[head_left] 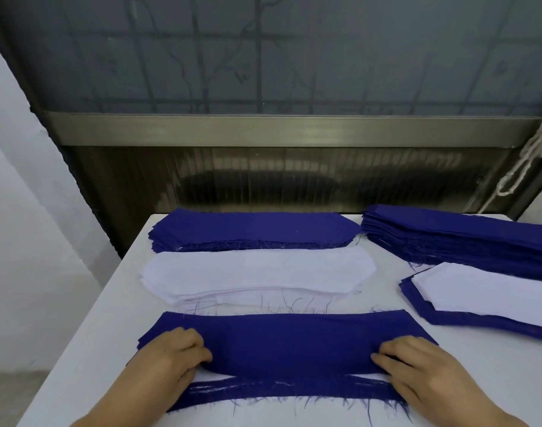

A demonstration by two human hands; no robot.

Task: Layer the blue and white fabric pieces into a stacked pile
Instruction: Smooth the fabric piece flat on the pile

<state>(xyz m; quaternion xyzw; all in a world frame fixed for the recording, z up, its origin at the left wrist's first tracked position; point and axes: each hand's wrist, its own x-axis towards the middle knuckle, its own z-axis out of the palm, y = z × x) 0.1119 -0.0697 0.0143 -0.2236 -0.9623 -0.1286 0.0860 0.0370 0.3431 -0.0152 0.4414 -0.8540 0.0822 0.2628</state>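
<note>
A layered pile of blue and white fabric [288, 392] lies at the table's near edge. Its top blue piece [288, 340] is lifted along the near edge. My left hand [168, 362] pinches that edge at the left, and my right hand [423, 371] pinches it at the right. Behind lies a stack of white pieces [257, 272], and behind that a stack of blue pieces [251, 229].
At the right stands a tall blue stack [460, 238], and in front of it a blue pile topped by a white piece [485, 291]. The white table [94, 349] ends at the left; a dark window frame and a hanging cord [522, 161] lie beyond it.
</note>
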